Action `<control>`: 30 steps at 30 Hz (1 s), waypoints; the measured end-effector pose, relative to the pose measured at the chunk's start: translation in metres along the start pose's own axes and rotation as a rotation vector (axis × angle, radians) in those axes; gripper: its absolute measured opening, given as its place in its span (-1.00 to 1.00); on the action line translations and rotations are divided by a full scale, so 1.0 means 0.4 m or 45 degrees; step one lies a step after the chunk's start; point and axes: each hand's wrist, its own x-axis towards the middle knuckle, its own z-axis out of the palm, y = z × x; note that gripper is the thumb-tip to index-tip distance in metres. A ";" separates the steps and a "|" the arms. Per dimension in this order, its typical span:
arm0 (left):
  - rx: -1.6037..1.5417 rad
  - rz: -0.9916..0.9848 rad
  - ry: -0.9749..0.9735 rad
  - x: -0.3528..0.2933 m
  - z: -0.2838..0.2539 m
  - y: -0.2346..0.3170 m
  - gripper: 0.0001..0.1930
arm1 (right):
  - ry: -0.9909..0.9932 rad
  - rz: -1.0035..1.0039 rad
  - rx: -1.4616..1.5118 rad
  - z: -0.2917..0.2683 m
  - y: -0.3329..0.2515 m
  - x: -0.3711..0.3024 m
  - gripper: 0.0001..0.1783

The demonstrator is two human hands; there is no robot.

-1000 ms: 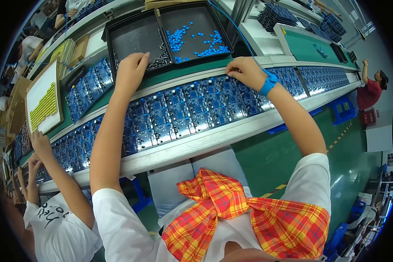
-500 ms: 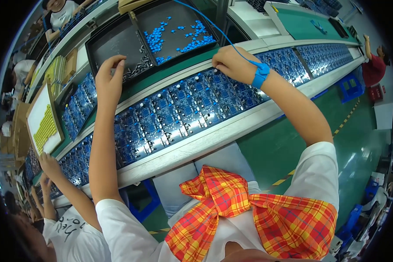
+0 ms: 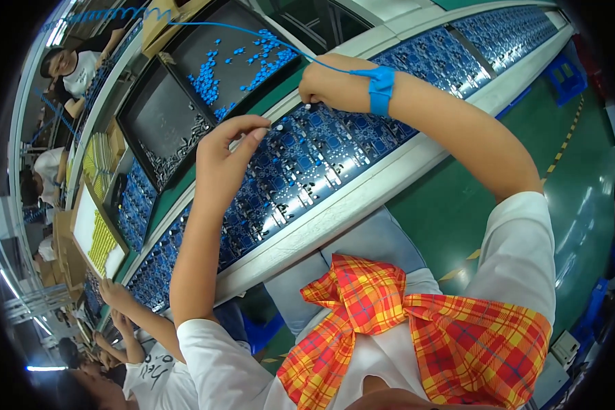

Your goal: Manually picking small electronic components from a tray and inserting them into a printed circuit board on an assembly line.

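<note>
A row of blue circuit boards point(image 3: 314, 167) runs along the pale-edged line in front of me. Over the boards' far edge is my left hand point(image 3: 227, 160), thumb and index finger nearly meeting; whatever sits between the tips is too small to make out. A small white-topped round component point(image 3: 279, 128) stands on a board just beside those fingertips. Farther right, my right hand point(image 3: 335, 85) is curled down at the boards' far edge, its fingertips by another white-topped part. A blue wrist strap point(image 3: 381, 91) with a cord circles that wrist.
Behind the boards lie a black tray of blue disc-shaped components point(image 3: 246, 55) and a black tray of small dark and silvery parts point(image 3: 140, 113). At left are a white board with yellow strips point(image 3: 102, 239) and a co-worker's hand point(image 3: 116, 295). Another person point(image 3: 82, 72) sits across the line.
My left hand has come from over the tray of dark parts to the boards, closer to my right hand. The right stays at the boards' far edge. The whole view has shifted.
</note>
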 end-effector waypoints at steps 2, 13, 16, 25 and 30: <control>-0.009 -0.054 -0.036 0.005 0.012 0.001 -0.84 | 0.006 -0.092 -0.038 -0.035 -0.004 0.012 -0.84; -0.022 -0.234 -0.126 0.035 0.067 0.026 -0.85 | 0.156 -0.031 -0.410 -0.032 0.030 0.223 -0.81; 0.060 -0.133 -0.125 0.044 0.080 0.028 -0.84 | 0.131 0.015 -0.494 -0.031 0.023 0.260 -0.82; 0.602 0.365 -0.154 0.065 0.120 0.036 -0.87 | 0.188 0.039 -0.515 -0.022 0.014 0.228 -0.83; 0.855 0.612 -0.185 0.069 0.119 0.032 -0.88 | 0.243 -0.130 -0.195 -0.065 0.030 0.156 -0.85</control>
